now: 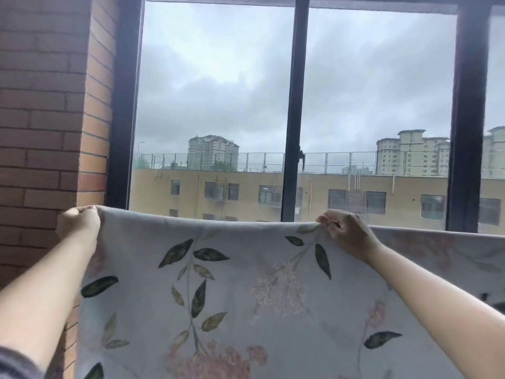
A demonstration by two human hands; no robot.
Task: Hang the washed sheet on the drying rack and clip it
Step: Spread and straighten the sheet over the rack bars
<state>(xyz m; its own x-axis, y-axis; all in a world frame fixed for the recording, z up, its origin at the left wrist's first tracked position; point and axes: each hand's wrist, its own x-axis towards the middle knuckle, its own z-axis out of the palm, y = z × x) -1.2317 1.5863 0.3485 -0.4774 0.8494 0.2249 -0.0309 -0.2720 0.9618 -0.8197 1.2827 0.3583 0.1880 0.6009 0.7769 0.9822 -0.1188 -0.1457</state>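
Observation:
A pale grey-blue sheet (246, 296) printed with dark leaves and pink flowers hangs spread in front of me, filling the lower part of the view. My left hand (79, 222) grips its top left corner. My right hand (345, 232) pinches the top edge further right, fingers curled over the hem. The top edge sags slightly between the two hands and runs on to the right past my right arm. Whatever the sheet hangs over is hidden by the cloth. No clips are in view.
A brick wall (41, 119) stands close on the left. Behind the sheet is a big window with a dark frame (293, 119); buildings and a grey sky show through it.

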